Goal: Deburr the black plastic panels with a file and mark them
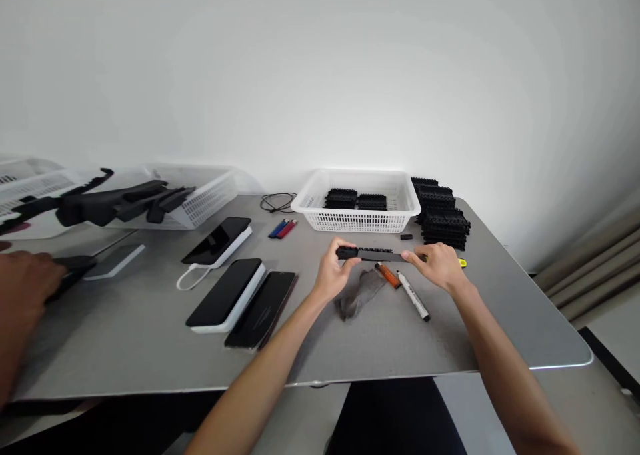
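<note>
Head | left hand grips black strip | right hand clasps yellow-ended tool, mostly hidden

hands: on black toothed part | white basket: behind | marker: on table

We see thin black cable looped near wall, blue lighter beside red lighter, white cord at black-topped device, beige curtain far right

At four o'clock, my right grip hides one end of the black strip and part of a yellow thing. At nine o'clock, another person's hand is blurry and cut off.
</note>
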A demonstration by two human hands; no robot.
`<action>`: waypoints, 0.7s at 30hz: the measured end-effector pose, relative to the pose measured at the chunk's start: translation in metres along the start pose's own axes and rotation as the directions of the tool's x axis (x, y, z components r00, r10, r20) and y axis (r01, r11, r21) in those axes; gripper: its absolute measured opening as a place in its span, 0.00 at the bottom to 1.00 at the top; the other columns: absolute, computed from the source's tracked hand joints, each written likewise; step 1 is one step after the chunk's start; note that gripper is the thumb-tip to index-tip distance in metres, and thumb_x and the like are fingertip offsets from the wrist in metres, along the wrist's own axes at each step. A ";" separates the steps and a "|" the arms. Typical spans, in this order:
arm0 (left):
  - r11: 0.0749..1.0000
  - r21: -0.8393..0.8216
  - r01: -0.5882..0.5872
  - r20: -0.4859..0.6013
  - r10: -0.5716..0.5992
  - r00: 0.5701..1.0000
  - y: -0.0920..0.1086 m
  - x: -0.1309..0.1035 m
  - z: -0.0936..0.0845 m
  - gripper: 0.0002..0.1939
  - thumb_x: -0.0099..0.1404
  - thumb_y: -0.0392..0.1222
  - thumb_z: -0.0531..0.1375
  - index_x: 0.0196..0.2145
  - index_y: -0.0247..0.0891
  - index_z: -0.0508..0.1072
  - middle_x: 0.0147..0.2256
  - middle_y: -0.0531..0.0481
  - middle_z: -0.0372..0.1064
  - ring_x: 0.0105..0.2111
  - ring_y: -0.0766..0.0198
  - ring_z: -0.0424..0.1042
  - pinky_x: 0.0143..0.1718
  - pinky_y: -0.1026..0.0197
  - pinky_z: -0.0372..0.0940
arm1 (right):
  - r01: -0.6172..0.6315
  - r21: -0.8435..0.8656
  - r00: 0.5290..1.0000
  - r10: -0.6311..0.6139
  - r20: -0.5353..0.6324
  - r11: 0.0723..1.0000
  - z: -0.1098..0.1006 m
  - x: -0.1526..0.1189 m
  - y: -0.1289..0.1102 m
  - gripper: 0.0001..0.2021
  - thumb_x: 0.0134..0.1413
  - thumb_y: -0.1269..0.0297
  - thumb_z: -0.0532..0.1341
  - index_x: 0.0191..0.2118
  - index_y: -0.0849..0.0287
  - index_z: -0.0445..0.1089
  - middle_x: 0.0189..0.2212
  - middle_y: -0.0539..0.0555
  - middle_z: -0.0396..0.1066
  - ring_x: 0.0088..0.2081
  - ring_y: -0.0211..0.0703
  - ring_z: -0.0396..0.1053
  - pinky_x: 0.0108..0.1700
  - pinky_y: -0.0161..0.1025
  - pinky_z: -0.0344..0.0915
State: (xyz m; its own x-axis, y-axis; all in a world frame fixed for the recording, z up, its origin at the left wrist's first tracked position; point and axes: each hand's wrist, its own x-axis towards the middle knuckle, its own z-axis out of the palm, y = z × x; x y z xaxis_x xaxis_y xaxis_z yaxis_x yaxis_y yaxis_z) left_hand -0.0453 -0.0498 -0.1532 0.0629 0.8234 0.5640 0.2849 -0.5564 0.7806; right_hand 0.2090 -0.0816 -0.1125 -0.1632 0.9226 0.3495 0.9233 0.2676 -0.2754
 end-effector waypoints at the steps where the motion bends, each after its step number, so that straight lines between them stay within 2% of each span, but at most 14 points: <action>1: 1.000 0.002 -0.002 0.004 0.002 1.000 -0.001 0.000 0.000 0.11 0.57 0.35 0.63 0.37 0.40 0.67 0.34 0.51 0.71 0.36 0.62 0.72 0.39 0.60 0.65 | -0.001 0.013 1.000 0.001 0.003 1.000 0.000 0.000 0.000 0.35 0.58 0.32 0.43 0.15 0.59 0.53 0.14 0.50 0.55 0.21 0.36 0.48 0.27 0.38 0.39; 16: 0.999 0.024 -0.039 0.010 0.039 0.999 0.001 -0.001 0.000 0.10 0.56 0.34 0.62 0.37 0.41 0.68 0.35 0.50 0.71 0.37 0.61 0.72 0.41 0.58 0.66 | -0.014 0.080 1.000 0.012 0.024 0.997 0.001 0.001 -0.001 0.34 0.57 0.33 0.46 0.14 0.58 0.54 0.14 0.49 0.53 0.21 0.36 0.47 0.27 0.37 0.41; 21: 1.000 -0.010 -0.001 -0.022 0.001 1.000 -0.004 0.001 -0.001 0.11 0.56 0.37 0.64 0.37 0.40 0.67 0.34 0.51 0.71 0.34 0.62 0.72 0.39 0.59 0.66 | -0.041 0.134 0.997 0.032 0.069 0.990 -0.007 0.001 0.011 0.33 0.56 0.34 0.48 0.15 0.58 0.51 0.15 0.47 0.49 0.22 0.35 0.44 0.27 0.37 0.40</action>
State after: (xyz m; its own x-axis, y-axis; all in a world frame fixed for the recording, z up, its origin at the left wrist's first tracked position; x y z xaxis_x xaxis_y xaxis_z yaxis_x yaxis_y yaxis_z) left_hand -0.0470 -0.0467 -0.1550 0.0420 0.8202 0.5706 0.2748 -0.5586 0.7826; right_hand 0.2214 -0.0794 -0.1087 -0.1568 0.9477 0.2781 0.8742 0.2642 -0.4074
